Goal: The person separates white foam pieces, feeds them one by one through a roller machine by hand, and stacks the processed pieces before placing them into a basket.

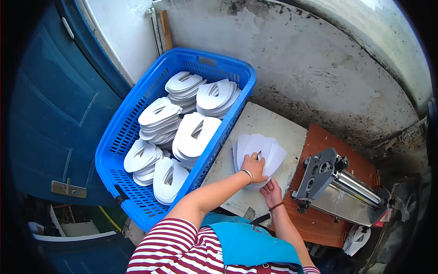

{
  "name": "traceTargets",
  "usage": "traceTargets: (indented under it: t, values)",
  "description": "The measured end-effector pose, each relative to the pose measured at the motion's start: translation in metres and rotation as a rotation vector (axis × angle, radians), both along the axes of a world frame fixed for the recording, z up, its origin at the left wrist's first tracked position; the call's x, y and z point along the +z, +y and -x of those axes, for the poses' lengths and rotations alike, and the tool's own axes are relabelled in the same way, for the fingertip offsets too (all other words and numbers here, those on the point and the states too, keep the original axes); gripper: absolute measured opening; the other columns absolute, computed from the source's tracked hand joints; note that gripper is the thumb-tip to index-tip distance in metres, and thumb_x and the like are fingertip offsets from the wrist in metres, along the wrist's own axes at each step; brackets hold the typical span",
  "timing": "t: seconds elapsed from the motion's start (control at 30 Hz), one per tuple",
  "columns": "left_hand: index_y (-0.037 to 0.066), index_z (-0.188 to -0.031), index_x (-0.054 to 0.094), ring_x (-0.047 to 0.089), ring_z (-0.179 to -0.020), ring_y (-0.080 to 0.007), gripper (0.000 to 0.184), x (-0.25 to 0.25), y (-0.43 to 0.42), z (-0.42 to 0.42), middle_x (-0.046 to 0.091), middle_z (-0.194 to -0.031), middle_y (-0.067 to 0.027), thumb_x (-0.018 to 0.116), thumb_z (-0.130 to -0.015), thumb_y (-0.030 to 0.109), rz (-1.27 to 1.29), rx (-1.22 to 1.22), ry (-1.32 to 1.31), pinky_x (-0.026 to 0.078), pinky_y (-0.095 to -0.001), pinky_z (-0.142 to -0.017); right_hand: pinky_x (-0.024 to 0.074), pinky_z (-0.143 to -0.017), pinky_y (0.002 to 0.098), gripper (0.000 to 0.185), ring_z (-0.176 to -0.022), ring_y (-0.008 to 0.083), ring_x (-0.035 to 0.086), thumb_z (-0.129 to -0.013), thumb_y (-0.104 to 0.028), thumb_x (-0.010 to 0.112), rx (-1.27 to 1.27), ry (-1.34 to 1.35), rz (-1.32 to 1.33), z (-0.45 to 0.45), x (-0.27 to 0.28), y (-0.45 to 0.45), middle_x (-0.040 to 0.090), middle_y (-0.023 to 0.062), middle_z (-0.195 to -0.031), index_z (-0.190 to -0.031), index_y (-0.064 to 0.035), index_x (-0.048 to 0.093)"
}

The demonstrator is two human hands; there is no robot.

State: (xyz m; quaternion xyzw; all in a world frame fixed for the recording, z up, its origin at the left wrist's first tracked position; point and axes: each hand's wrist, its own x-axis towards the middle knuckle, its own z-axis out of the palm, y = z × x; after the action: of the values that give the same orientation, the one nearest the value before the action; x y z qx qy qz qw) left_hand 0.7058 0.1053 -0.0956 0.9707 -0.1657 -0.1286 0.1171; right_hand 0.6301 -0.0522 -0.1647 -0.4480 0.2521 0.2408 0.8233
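A fanned stack of white U-shaped paper or card pieces [275,157] lies on the pale tabletop [237,192]. My left hand [254,168], wearing a ring and a bracelet, rests on top of the pieces with its fingers spread over their middle. Beside the lower edge of the stack is my right hand [273,193], a beaded bracelet at its wrist. Its fingers are slightly bent, apart, and their tips touch or nearly touch the stack's edge. Part of the stack is hidden under my left hand.
A blue plastic basket [106,157] at the left holds several bundles of similar white pieces [196,134]. On a reddish-brown board [315,137] at the right stands a metal roller machine [346,187]. More white pieces [357,239] sit below it. A stained wall [296,59] closes off the back.
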Motion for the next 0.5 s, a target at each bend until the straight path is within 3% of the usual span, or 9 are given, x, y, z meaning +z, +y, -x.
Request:
traceTargets:
  t: [0.1,0.33,0.4,0.5]
  values:
    - [0.003,-0.113,0.052,0.043,-0.117,-0.0316,0.068,0.0,0.004,-0.002,0.063,-0.102,-0.0165,0.063,-0.065,0.05,0.031,-0.013,0.036,0.033,-0.041,-0.083,0.0412,-0.082,0.0386,0.06,-0.094,0.0208,0.051,-0.082,-0.06,0.049,-0.099,0.125,0.084,-0.011,0.006,0.011,0.057,0.0063,-0.102,-0.115,-0.0101,0.051]
    - [0.008,-0.11,0.054,0.043,-0.117,-0.0306,0.064,0.001,0.016,0.0,0.062,-0.105,-0.016,0.064,-0.063,0.051,0.092,-0.008,0.065,0.032,-0.0392,-0.084,0.0415,-0.078,0.0372,0.067,-0.089,0.0212,0.051,-0.08,-0.066,0.046,-0.119,0.179,0.106,-0.02,0.003,0.028,0.057,0.0077,-0.096,-0.11,-0.0073,0.054]
    - [0.01,-0.112,0.055,0.043,-0.116,-0.0299,0.066,0.002,0.022,0.0,0.06,-0.109,-0.0165,0.065,-0.061,0.052,0.097,-0.014,0.128,0.032,-0.0388,-0.085,0.0384,-0.089,0.0403,0.07,-0.103,0.0223,0.05,-0.082,-0.066,0.042,-0.046,0.202,-0.034,-0.018,0.002,0.03,0.055,0.0085,-0.112,-0.123,-0.0095,0.048]
    - [0.012,-0.118,0.054,0.042,-0.119,-0.0304,0.072,0.002,0.028,0.003,0.059,-0.112,-0.0177,0.065,-0.059,0.052,0.165,0.017,0.12,0.032,-0.039,-0.089,0.0355,-0.093,0.0433,0.076,-0.113,0.0253,0.045,-0.082,-0.069,0.04,-0.076,0.1,0.011,-0.016,0.011,0.038,0.048,0.0095,-0.126,-0.131,-0.0104,0.041]
